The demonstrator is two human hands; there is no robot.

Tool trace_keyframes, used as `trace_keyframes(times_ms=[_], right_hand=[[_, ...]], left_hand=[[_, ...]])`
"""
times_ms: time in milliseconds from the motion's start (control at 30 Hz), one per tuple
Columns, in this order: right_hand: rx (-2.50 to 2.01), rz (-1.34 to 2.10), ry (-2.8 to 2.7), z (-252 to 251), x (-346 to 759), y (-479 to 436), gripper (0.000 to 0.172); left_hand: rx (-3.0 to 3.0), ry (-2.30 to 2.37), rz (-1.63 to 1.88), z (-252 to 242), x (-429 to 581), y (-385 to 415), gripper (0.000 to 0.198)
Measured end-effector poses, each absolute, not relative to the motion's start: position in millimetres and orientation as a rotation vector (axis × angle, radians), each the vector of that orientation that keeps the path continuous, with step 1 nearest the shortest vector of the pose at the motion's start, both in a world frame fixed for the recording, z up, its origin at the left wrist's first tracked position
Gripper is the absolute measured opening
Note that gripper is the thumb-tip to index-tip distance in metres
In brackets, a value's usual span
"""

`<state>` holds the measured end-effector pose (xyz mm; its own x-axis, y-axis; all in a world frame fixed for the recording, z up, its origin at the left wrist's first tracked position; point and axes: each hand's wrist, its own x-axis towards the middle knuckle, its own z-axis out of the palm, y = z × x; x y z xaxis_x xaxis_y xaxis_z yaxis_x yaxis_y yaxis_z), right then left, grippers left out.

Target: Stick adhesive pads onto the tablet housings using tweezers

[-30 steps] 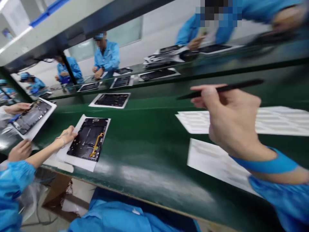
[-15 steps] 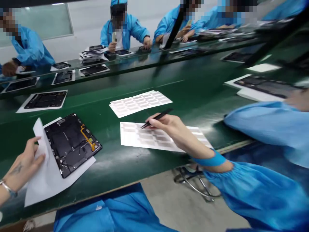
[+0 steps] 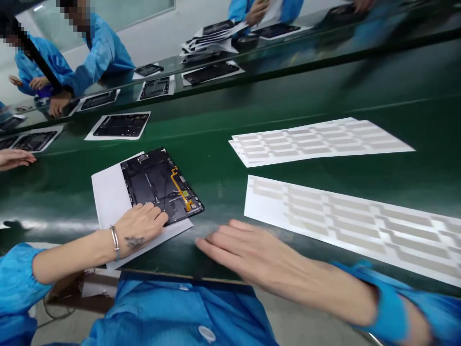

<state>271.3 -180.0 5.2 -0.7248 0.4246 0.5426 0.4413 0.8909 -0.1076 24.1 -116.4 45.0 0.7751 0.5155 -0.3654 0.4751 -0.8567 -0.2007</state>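
Note:
A black tablet back panel (image 3: 160,185) with a yellow flex cable (image 3: 179,188) lies on a white sheet of paper (image 3: 108,192) on the green belt. My left hand (image 3: 139,226) rests on the panel's lower edge, its fingertips touching the black surface. My right hand (image 3: 248,254) lies blurred on the belt to the right, fingers extended and holding nothing I can see. Just beyond it is a white sheet of grey labels (image 3: 345,226). A second label sheet (image 3: 320,142) lies farther back.
More black panels on white sheets, such as one (image 3: 121,125), line the green belt toward the far left. A co-worker's hand (image 3: 14,159) reaches in at the left edge. Blue-coated co-workers sit beyond a dark rail. A cardboard box (image 3: 81,293) sits below the bench.
My left hand has moved from the paper's edge onto the panel, and the paper lies flat. My right hand has left the label sheet, and the black tweezers are no longer visible.

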Motion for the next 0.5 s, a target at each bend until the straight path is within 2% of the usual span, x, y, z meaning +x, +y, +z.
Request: trace_keyframes(times_ms=[133,367,500], right_hand=[[-0.587,-0.279,-2.65,-5.4,234.9,-165.8,0.026],[-0.532,-0.433,-2.748,-9.3,214.2,-150.6,0.027],[-0.557,-0.417,-2.765,-8.1,224.7,-163.8,0.031]], left_hand=[[-2.833,-0.852,0.608,41.0,5.0,-122.0,0.012],[-2.912,-0.995,0.322,18.9,-39.4,-164.9,0.017],[-2.967,-0.938,0.383,17.6,-25.5,-168.9,0.017]])
